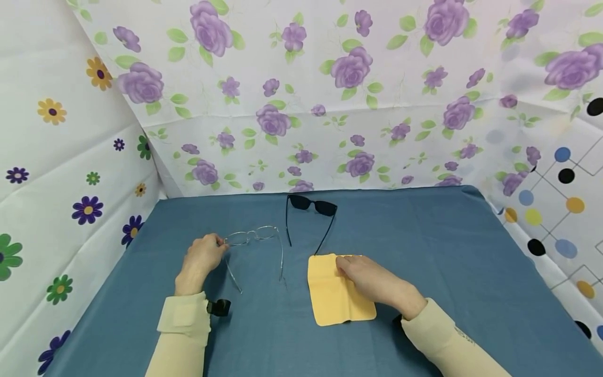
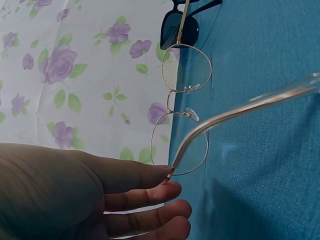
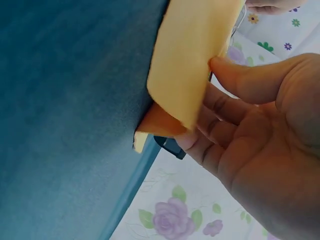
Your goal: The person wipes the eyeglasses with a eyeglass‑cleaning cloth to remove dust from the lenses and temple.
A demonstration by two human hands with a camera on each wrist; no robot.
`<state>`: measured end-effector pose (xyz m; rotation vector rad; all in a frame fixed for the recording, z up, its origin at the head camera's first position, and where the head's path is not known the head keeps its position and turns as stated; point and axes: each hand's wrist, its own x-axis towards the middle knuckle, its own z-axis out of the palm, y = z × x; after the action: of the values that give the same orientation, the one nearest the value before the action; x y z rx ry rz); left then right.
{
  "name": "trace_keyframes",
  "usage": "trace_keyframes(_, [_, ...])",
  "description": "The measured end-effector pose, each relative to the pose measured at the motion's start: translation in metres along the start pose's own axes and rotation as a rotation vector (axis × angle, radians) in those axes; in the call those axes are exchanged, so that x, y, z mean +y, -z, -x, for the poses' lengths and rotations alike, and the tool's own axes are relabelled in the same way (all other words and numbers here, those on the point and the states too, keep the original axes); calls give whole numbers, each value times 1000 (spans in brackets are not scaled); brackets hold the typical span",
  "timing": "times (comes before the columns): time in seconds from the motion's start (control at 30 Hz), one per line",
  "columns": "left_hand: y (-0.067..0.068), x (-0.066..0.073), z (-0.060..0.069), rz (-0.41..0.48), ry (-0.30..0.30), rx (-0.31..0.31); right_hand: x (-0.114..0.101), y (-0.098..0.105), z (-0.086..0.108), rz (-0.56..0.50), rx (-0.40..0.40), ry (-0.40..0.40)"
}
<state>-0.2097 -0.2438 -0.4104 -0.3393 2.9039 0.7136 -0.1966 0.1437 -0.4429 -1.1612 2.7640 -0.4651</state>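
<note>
My left hand (image 1: pixel 201 261) pinches a pair of thin wire-framed eyeglasses (image 1: pixel 252 235) at the hinge by one lens, between thumb and forefinger. Both temples are unfolded and point toward me; the left wrist view shows the near temple (image 2: pixel 240 111) close up. My right hand (image 1: pixel 372 280) grips a yellow cleaning cloth (image 1: pixel 330 298) by its upper edge, the thumb on one face and fingers behind. In the right wrist view the cloth (image 3: pixel 187 60) hangs with a folded lower corner. Black sunglasses (image 1: pixel 313 204) lie just beyond the cloth, temples spread.
A blue cloth (image 1: pixel 471 251) covers the table. Behind it hangs a curtain with purple roses (image 1: pixel 350 68). Flowered fabric (image 1: pixel 52 157) stands on the left and dotted fabric (image 1: pixel 565 220) on the right.
</note>
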Motion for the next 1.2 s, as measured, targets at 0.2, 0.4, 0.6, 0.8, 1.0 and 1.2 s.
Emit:
trace_keyframes(0.2, [0, 0, 0, 0, -12, 18, 0, 0, -1, -33, 43, 12])
trace_keyframes(0.4, [1, 1, 3, 28, -24, 43, -2, 0, -3, -34, -17, -53])
trace_keyframes(0.6, [2, 3, 4, 36, -35, 68, -3, 0, -3, -46, -35, -80])
trace_keyframes(0.8, [3, 4, 2, 46, -34, 69, 0, -1, 0, -43, 7, -53])
trace_keyframes(1.0, [2, 4, 1, 49, -17, 72, 2, -1, -1, -71, 12, -46])
trace_keyframes(1.2, [1, 4, 1, 63, -6, 87, 1, 1, -1, -109, -13, -50])
